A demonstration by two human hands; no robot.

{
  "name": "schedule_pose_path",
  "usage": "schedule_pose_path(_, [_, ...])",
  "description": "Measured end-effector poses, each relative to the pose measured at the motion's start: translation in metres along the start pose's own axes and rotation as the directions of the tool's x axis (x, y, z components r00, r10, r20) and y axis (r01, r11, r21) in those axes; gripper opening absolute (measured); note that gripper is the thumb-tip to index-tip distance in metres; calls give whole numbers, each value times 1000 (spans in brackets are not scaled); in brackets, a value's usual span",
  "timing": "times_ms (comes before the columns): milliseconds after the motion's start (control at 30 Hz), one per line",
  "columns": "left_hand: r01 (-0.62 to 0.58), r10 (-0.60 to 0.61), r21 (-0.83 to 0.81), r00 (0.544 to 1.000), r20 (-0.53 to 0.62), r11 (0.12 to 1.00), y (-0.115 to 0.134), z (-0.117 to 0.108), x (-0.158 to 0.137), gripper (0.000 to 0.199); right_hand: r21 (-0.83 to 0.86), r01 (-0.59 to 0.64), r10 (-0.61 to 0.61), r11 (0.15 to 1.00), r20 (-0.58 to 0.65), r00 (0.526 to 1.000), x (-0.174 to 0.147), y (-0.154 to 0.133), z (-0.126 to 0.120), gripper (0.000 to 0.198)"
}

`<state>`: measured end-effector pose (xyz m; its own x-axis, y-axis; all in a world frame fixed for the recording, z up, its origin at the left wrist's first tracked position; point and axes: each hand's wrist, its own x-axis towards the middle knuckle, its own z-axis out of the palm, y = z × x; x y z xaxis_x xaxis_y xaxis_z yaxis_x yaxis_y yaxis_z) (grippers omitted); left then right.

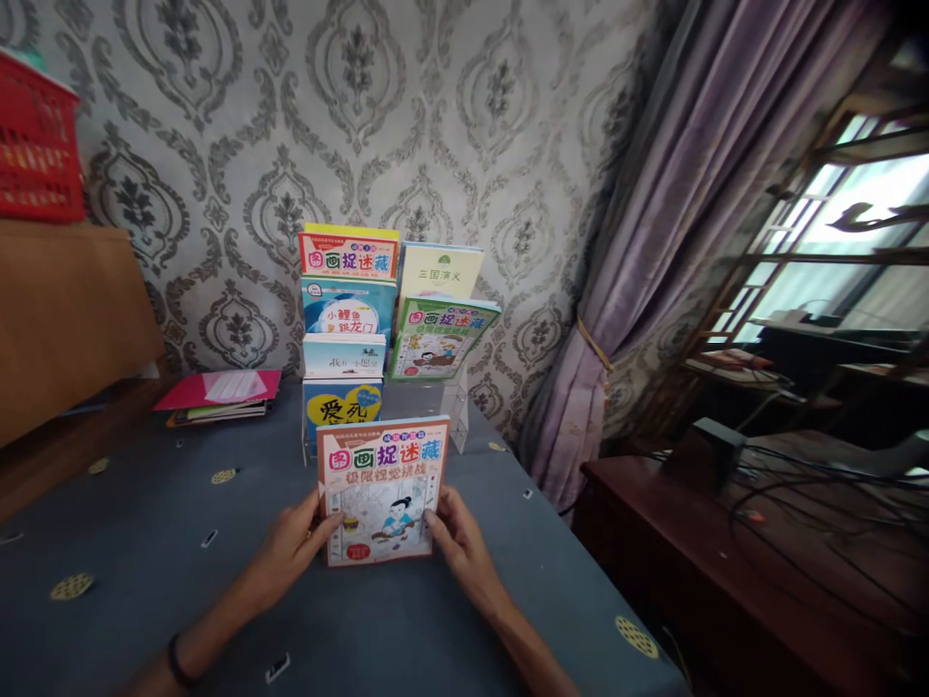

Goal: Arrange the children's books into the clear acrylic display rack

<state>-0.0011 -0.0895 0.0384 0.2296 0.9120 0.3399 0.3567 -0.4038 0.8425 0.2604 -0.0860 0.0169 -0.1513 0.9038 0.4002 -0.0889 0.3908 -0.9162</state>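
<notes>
Between my two hands I hold a picture book (381,499) upright, its illustrated front cover facing me. My left hand (294,542) grips its left edge, thumb on the cover. On the opposite edge my right hand (461,542) is closed the same way. Just behind the book stands a clear tiered rack (456,416). Its left column holds several books, among them a blue book with a yellow heart (341,402) and a blue fish-story book (348,310). In the right column are a green picture book (444,339), leaning at a tilt, and a cream book (441,271) behind it.
A pink folder (218,387) lies on a small stack at the back left of the blue-grey tablecloth (181,542). Left of it are a brown box (73,300) and a red basket (40,145). A purple curtain (639,194) and a dark red desk with cables (697,542) flank the right side.
</notes>
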Motion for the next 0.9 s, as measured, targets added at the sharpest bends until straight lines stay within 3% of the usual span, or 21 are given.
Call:
schedule_pose_path(167, [16,-11,96,999,-48,995,1,4,-2,25,-179,48,-55,983,-34,998,1,2,-4,27])
schedule_pose_path(400, [21,-16,147,999,-33,989,11,2,-1,24,-275,60,-68,959,-21,997,5,2,-11,26])
schedule_pose_path(633, [10,-4,201,1000,-28,979,17,-2,5,24,-193,45,-37,980,42,998,13,-5,-21,30])
schedule_pose_path(900, [-119,111,236,993,48,964,35,-2,31,23,-205,58,-38,977,102,994,25,-30,-46,22])
